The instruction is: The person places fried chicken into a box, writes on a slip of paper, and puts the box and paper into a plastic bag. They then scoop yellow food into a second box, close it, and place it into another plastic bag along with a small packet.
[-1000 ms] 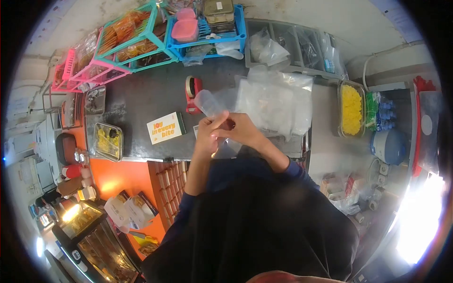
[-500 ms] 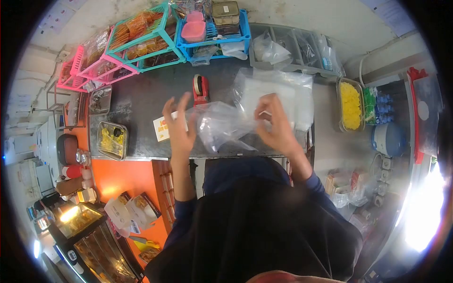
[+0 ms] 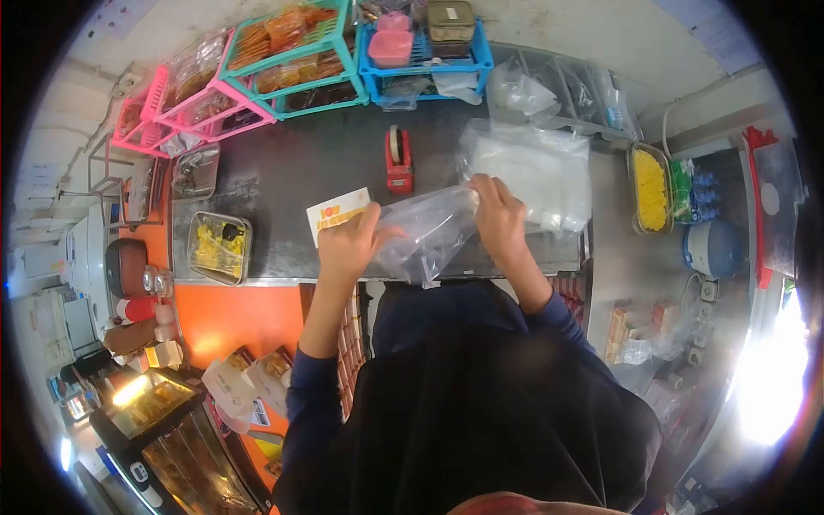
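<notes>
A clear plastic bag (image 3: 425, 236) is stretched between my two hands above the front part of the dark worktop (image 3: 283, 154). My left hand (image 3: 348, 245) is closed on the bag's left side, with part of the fingers seen through the plastic. My right hand (image 3: 499, 219) pinches its upper right corner. Just behind my left hand lies a white card with yellow and orange print (image 3: 339, 210), partly covered by the hand. A red tape dispenser (image 3: 399, 163) stands behind the bag. To the right of it lies a stack of clear bags (image 3: 536, 176).
Behind are pink (image 3: 154, 112), teal (image 3: 296, 73) and blue racks (image 3: 425, 69), and a grey divided bin (image 3: 562, 90). A container of yellow food (image 3: 221, 249) sits at the left, another (image 3: 652, 190) at the right. An orange counter (image 3: 232, 318) lies front left.
Both hands have closed on the bag, which is now pulled out between them. The view has shifted, so the worktop items appear farther right.
</notes>
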The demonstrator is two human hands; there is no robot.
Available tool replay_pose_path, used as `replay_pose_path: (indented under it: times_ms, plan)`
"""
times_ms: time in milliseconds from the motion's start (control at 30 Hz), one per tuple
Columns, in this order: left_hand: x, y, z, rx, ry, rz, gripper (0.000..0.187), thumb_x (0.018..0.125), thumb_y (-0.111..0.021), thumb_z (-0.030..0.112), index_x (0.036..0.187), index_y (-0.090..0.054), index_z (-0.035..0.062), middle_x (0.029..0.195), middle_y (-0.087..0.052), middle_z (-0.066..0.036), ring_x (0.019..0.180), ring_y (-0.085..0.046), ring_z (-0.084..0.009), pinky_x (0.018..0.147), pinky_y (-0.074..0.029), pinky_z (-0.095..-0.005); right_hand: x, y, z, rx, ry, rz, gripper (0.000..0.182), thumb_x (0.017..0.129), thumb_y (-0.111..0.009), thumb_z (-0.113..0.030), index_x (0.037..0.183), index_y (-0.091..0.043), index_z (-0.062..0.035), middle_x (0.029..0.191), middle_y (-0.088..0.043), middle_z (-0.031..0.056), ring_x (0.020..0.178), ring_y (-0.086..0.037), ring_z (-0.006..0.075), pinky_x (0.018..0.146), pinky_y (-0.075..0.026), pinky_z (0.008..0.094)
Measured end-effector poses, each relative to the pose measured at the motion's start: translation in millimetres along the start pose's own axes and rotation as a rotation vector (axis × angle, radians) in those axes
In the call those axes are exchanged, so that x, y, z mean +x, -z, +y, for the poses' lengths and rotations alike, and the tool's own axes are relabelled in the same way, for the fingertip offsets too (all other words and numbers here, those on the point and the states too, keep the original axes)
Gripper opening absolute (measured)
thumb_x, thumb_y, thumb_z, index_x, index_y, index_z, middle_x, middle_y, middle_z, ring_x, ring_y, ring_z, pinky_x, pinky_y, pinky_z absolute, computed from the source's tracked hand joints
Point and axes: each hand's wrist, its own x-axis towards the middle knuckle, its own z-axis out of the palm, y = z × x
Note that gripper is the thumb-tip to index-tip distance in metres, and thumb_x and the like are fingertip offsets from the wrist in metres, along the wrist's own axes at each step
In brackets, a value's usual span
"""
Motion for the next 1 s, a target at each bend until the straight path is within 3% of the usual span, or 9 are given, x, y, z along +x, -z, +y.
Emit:
replay_pose_path:
  times_ms: [133,200,333,433,500,600,700,833,1000]
  plan:
    - [-6,33,-47,0.153,0.012,0.057,0.02,0.08,-0.07,0.027,0.08,-0.058,0.0104,0.059,-0.057,-0.004,0.045,-0.054,-0.0206,0.041,-0.039,-0.0318,8,-25,-42,-0.061,0.081,0.223,0.029,0.07,-0.055,0.011,0.093,-0.06,-0.006,0.076,-0.06,0.0087,0.061,-0.061,0.0293,0.054,-0.05,0.0368]
    - [-6,48,-72,0.066,0.309,0.265,0.014,0.084,-0.061,0.011,0.097,-0.065,0.0075,0.068,-0.063,-0.009,0.055,-0.061,-0.0216,0.05,-0.045,-0.0292,15,-33,-53,-0.074,0.081,0.257,0.029,0.071,-0.056,0.01,0.095,-0.06,-0.0052,0.076,-0.06,0.0087,0.061,-0.061,0.0291,0.054,-0.05,0.036]
    - [-21,60,-111,0.006,0.566,0.236,0.017,0.085,-0.057,0.006,0.099,-0.066,0.0044,0.078,-0.067,-0.012,0.06,-0.061,-0.0183,0.056,-0.047,-0.0283,37,-32,-64,0.073,-0.246,0.266,0.021,0.078,-0.063,0.002,0.097,-0.057,-0.0034,0.079,-0.062,0.0125,0.063,-0.059,0.0293,0.056,-0.045,0.0328]
    - [-24,48,-99,-0.462,0.647,0.046,0.003,0.08,-0.062,0.003,0.082,-0.06,0.0005,0.067,-0.057,-0.01,0.055,-0.044,-0.0125,0.053,-0.04,-0.0282,46,-61,-91,0.186,0.059,0.31,0.027,0.076,-0.067,0.001,0.1,-0.055,-0.0046,0.076,-0.06,0.015,0.062,-0.056,0.0285,0.056,-0.043,0.031]
    - [-45,24,-138,-0.395,0.579,0.093,0.006,0.075,-0.061,0.0,0.079,-0.057,0.0003,0.062,-0.051,-0.009,0.054,-0.041,-0.013,0.052,-0.038,-0.0295,31,-102,-100,0.373,-0.37,0.087,0.043,0.069,-0.067,0.005,0.108,-0.054,-0.0071,0.06,-0.043,0.0086,0.055,-0.042,0.019,0.056,-0.042,0.0295]
    - [-58,42,-201,-0.234,0.504,0.216,0.013,0.065,-0.054,-0.008,0.072,-0.048,0.0006,0.056,-0.038,-0.009,0.052,-0.033,-0.0166,0.049,-0.032,-0.0328,21,-112,-65,0.084,-0.435,0.073,0.05,0.065,-0.064,0.009,0.111,-0.052,-0.0083,0.062,-0.046,0.0078,0.052,-0.044,0.0216,0.055,-0.041,0.0308]
    - [-72,36,-234,-0.164,0.619,0.181,0.013,0.066,-0.05,-0.009,0.071,-0.048,0.0023,0.058,-0.04,-0.01,0.052,-0.034,-0.0235,0.051,-0.033,-0.0337,16,-132,-88,-0.175,-0.29,0.229,0.061,0.065,-0.061,0.01,0.12,-0.053,-0.0151,0.084,-0.05,0.0105,0.071,-0.049,0.0245,0.06,-0.042,0.0307]
    - [-36,41,-164,-0.326,0.244,0.074,0.014,0.064,-0.055,-0.004,0.075,-0.055,0.0059,0.064,-0.05,-0.009,0.058,-0.051,-0.0289,0.056,-0.043,-0.0366,36,-139,-180,-0.475,-0.081,0.157,0.064,0.065,-0.062,0.009,0.123,-0.056,-0.018,0.107,-0.046,0.0124,0.096,-0.048,0.0296,0.067,-0.045,0.0341]
    - [-11,57,-193,0.016,0.242,0.341,0.024,0.057,-0.052,-0.008,0.076,-0.058,0.0067,0.085,-0.058,-0.013,0.082,-0.054,-0.0322,0.076,-0.043,-0.0381,52,-160,-134,0.075,-0.142,0.043,0.064,0.06,-0.057,0.012,0.12,-0.056,-0.0108,0.102,-0.054,0.0125,0.094,-0.056,0.0319,0.077,-0.048,0.0365]
